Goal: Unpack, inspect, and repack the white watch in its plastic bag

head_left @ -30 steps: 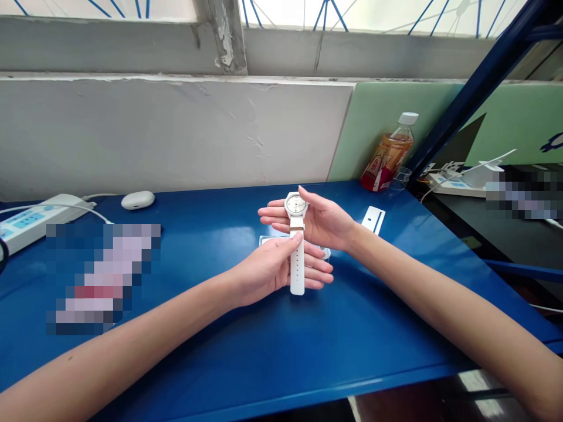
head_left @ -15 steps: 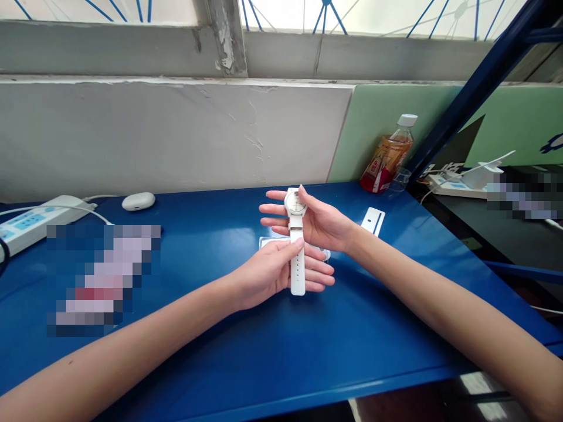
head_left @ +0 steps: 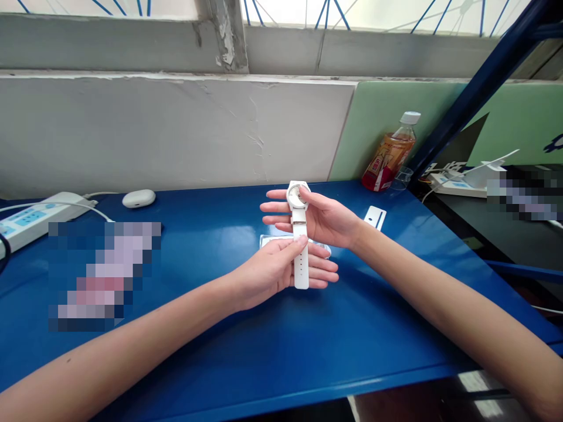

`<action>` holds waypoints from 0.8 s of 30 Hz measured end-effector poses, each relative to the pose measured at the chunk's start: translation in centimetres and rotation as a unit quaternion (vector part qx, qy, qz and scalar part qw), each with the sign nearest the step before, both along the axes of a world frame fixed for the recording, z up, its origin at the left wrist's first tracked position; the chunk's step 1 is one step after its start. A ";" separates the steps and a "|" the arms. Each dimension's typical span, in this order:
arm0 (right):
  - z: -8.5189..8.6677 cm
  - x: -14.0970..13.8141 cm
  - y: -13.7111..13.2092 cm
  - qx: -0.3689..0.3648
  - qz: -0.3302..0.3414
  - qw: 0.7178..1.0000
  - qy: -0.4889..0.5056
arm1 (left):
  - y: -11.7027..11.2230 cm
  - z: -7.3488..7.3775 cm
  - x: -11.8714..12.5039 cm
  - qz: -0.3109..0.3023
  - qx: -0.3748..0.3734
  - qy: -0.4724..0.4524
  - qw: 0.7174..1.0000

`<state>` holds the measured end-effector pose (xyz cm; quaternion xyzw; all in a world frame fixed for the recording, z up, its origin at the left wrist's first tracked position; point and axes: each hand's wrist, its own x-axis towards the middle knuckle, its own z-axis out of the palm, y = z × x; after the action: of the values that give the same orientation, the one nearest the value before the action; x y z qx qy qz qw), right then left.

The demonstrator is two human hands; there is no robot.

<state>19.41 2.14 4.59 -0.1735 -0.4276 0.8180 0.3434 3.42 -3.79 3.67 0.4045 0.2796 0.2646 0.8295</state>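
Note:
A white wristwatch [head_left: 301, 252] is stretched out lengthwise above the blue table, its round dial away from me. My left hand [head_left: 281, 266] grips the lower strap between thumb and palm side, the other fingers stretched out beneath it. At the dial end, my right hand [head_left: 323, 217] holds the watch with its thumb lying across the face and its fingers extended behind. Under the hands, a clear-and-white flat item [head_left: 265, 240] lies on the table, mostly hidden.
On the blue table [head_left: 211, 363] are a white earbud case [head_left: 139, 198], a power strip [head_left: 39, 218] and a blurred-out object [head_left: 109, 275] at left. A drink bottle [head_left: 389, 155] and a white card [head_left: 375, 217] are at right. A blue post [head_left: 475, 94] rises beyond.
My right thumb has moved from the dial's edge onto its face. The watch has shifted slightly up and right, with both hands still on it.

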 end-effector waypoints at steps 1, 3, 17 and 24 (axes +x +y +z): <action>0.0 0.0 0.0 0.002 -0.001 1.000 0.000 | 0.0 -0.1 0.0 -0.003 0.001 -0.006 1.000; 0.1 0.0 0.0 0.002 -0.004 1.000 0.000 | 0.0 -0.2 0.0 -0.004 -0.003 -0.007 1.000; 0.5 -0.5 -0.3 -0.032 -0.021 0.999 0.013 | 0.2 -0.7 0.2 0.026 -0.035 -0.003 0.999; 0.6 -0.7 -0.6 -0.028 -0.023 0.999 -0.010 | 0.1 -0.6 0.2 0.016 -0.047 -0.010 0.999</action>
<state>18.70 1.58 5.23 -0.2007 -0.4038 0.8196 0.3534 3.62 -3.70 3.10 0.3579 0.2893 0.2684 0.8462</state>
